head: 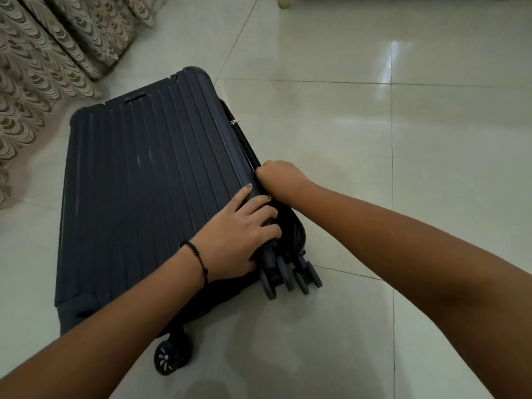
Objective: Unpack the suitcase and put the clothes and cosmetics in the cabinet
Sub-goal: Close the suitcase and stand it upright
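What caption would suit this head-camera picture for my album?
Dark-blue suitcase lying flat on the tiled floor; left hand rests on its lid, right hand grips at the side seam.

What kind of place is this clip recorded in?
Probably a room in a home, perhaps a bedroom: glossy pale floor tiles, a patterned fabric drape at the left, and a dark suitcase lying flat on the floor.
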